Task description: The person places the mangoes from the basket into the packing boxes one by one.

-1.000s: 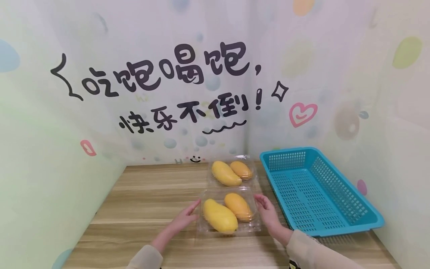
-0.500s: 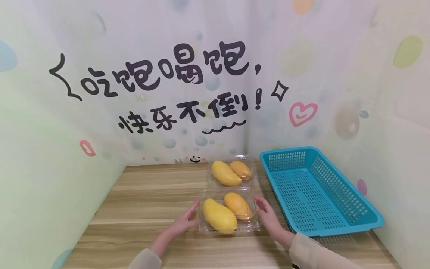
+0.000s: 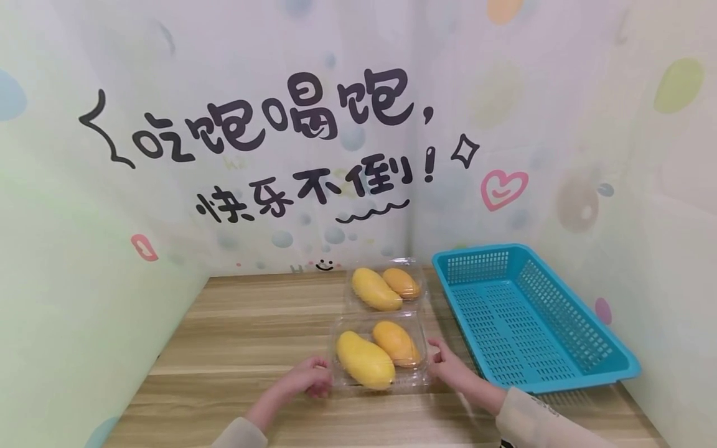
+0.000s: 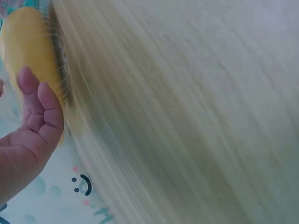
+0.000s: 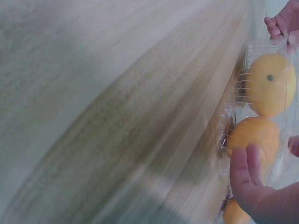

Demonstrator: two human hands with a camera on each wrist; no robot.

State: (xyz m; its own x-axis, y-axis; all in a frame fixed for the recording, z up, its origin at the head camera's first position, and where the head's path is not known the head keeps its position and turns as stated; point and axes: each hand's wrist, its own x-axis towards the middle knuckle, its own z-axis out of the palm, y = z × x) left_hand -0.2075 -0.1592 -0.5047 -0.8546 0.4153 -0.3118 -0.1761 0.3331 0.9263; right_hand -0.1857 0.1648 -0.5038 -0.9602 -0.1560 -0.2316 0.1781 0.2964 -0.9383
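In the head view, a clear plastic clamshell box sits on the table with a larger yellow mango and a smaller orange-yellow mango inside. My left hand is at the box's front left edge, fingers loosely bent. On the opposite side my right hand has its fingertips right at the box's right edge. The right wrist view shows two fairly straight fingers beside the box, with the thumb apart from them. Neither hand grips the box.
Behind stands a second clear clamshell box with two more mangoes. A blue perforated plastic basket occupies the right side. The wood-grain table ends at a backdrop with printed lettering.
Both hands have slid back toward the front corners of the near box. The left fingers, straight a second ago, are now more bent. The boxes and basket stay put.
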